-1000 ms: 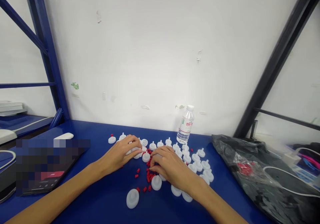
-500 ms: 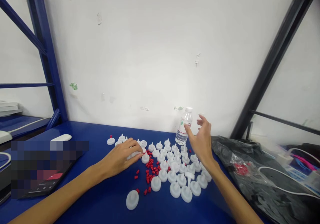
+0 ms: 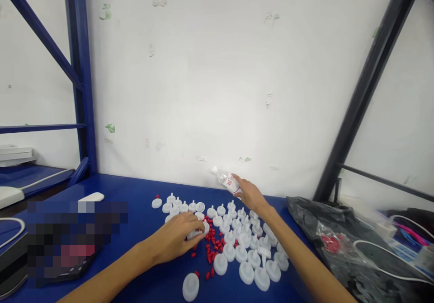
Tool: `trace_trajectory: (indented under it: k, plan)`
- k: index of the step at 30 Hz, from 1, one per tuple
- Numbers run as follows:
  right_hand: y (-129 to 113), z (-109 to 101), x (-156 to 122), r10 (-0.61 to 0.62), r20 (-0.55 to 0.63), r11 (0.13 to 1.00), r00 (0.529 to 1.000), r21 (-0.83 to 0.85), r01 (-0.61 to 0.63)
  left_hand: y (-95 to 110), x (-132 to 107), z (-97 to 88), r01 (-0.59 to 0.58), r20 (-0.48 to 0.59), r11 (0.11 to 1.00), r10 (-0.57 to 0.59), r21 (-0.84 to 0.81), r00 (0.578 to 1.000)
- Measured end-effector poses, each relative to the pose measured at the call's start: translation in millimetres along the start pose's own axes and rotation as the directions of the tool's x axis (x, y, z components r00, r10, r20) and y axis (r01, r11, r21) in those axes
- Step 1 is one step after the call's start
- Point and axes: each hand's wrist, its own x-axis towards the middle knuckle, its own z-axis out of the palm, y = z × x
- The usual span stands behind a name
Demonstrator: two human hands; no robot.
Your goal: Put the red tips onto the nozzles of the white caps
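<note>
My right hand (image 3: 250, 195) is closed round a small clear water bottle (image 3: 226, 179) with a white cap. The bottle is tilted over to the left, above the far side of the blue table (image 3: 135, 194). My left hand (image 3: 176, 239) rests curled on a white plastic cap (image 3: 195, 233) at the left side of the spread of several white caps (image 3: 244, 240). Small red plugs (image 3: 213, 244) lie scattered between the two hands.
A black plastic bag (image 3: 342, 253) with a red-filled pouch lies at the right, with white cables beyond it. A dark device sits at the left, blurred out. Blue shelf posts (image 3: 79, 81) stand at the left; a black diagonal strut (image 3: 366, 86) stands at the right.
My right hand left the caps, reached to the back and took hold of the water bottle, which now leans left instead of standing. My left hand stayed on the caps.
</note>
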Motion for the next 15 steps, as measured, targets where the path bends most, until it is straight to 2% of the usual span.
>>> trace_trajectory:
  k: [5,10,13,15]
  plan:
    - [-19,11,27,-0.065,0.120,0.985,0.991,-0.148,0.083,-1,-2,1.2,-0.005,0.006,1.000,0.005,0.023,1.000]
    - [-20,18,36,-0.087,0.103,0.975,0.991,-0.196,0.106,9,2,-6.7,0.018,-0.001,0.995,-0.018,0.095,1.000]
    - [-17,16,30,-0.118,0.035,0.976,0.992,-0.182,0.123,9,4,-21.4,0.125,-0.039,0.970,-0.119,0.206,0.992]
    - [-12,9,19,-0.146,-0.014,0.977,0.989,-0.159,0.142,1,-4,-38.2,0.263,-0.098,0.918,-0.245,0.296,0.965]
